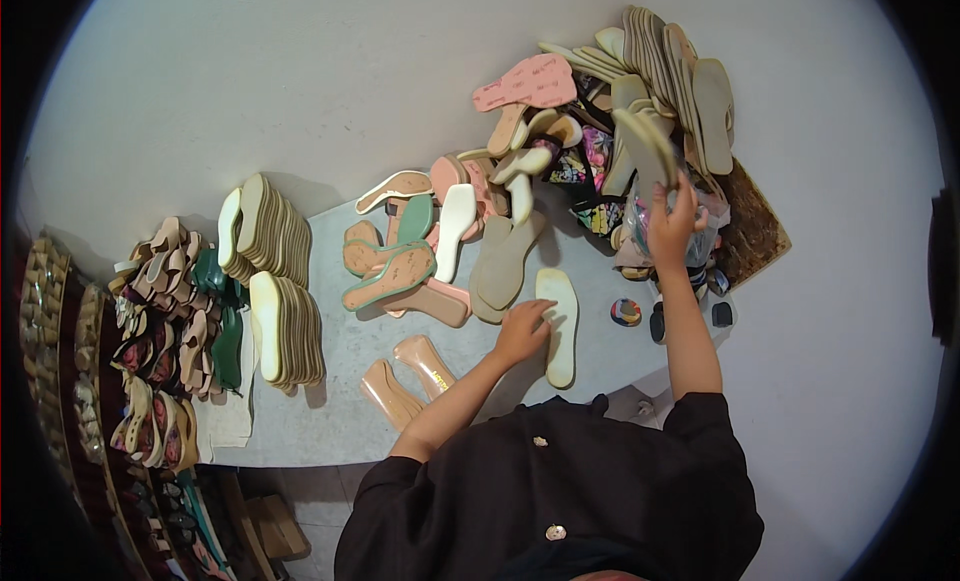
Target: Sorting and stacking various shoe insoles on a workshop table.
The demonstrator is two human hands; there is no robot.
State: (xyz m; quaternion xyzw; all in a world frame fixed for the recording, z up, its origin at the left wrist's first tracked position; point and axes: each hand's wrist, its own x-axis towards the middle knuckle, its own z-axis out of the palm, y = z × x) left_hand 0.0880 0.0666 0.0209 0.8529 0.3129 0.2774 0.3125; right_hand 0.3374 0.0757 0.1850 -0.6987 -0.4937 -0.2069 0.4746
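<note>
A cream shoe sole (pixel 562 346) lies lengthwise near the table's front edge. My left hand (pixel 524 331) rests beside it, fingers apart, with the fingertips over its left edge. Up at the right, my right hand (pixel 674 221) grips the lower end of a beige shoe sole (pixel 643 146), which is blurred and tilted in front of the heap. Whether it is one sole or two pressed together, I cannot tell. Two greyish soles (pixel 505 266) overlap flat on the table, left of the cream one.
Stacked soles (pixel 287 331) stand on the table's left, beside finished sandals (pixel 165 321). Pink, green and tan insoles (pixel 400 271) lie mid-table. Two glossy tan insoles (pixel 425 366) sit near my left forearm. At the back right, soles and floral straps (pixel 597 151) pile up by a brown board (pixel 755 226).
</note>
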